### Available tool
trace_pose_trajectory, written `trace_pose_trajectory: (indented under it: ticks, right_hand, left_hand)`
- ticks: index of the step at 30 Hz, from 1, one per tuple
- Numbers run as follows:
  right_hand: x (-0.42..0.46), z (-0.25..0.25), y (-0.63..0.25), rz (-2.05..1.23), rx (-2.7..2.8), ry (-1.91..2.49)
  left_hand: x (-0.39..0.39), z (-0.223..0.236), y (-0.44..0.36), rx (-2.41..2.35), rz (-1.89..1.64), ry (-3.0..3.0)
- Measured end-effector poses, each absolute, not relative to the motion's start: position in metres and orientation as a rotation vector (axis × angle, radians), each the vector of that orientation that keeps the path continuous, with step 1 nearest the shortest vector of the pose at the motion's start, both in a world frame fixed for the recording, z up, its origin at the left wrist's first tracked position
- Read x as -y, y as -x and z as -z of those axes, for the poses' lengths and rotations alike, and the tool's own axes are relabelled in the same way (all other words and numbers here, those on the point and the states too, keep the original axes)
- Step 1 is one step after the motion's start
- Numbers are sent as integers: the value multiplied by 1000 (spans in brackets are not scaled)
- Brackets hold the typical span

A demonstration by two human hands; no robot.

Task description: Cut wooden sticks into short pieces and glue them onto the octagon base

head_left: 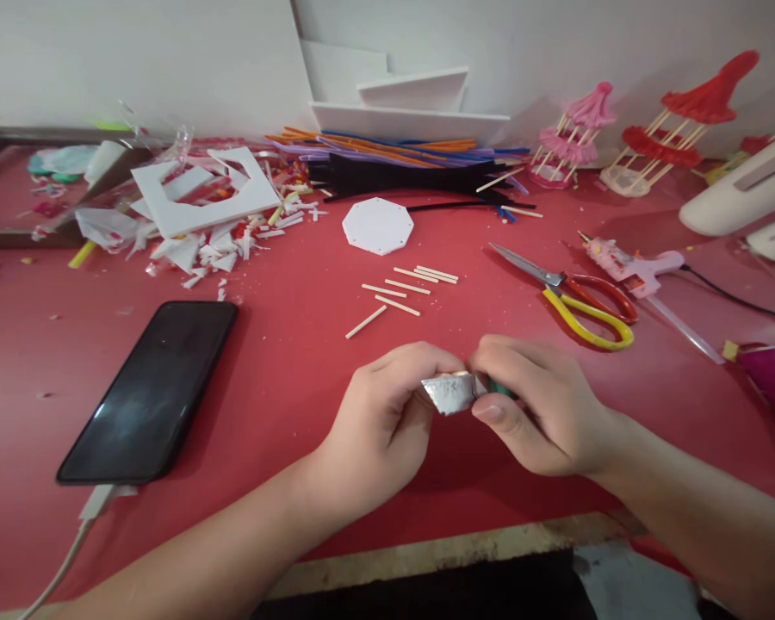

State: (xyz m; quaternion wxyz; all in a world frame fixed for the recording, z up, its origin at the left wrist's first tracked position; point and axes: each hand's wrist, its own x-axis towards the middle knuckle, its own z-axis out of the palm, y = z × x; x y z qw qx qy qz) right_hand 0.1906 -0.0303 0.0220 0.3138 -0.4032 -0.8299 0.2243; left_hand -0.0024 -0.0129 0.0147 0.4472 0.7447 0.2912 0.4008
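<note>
The left hand [387,409] grips a silvery piece [449,395] in curled fingers, likely light and stiff, best held by its edges, while the right hand [546,405] pinches a green piece [500,388] alongside.

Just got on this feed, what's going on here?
A person's right hand grips what looks like a silver metallic tool with a green part. The left hand is curled beside the silver end; exactly what it holds is hidden. Beyond them, short pale wooden-looking sticks lie on the red tabletop, near a white octagonal board.
</note>
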Motion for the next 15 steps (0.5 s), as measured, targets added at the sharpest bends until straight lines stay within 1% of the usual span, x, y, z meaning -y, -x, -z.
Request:
trace_pose_trajectory:
  ticks: [15]
  right_hand:
    - [31, -23, -190, -583, 2178, 1059]
  left_hand:
    - [14, -13, 1, -758, -1002, -1829]
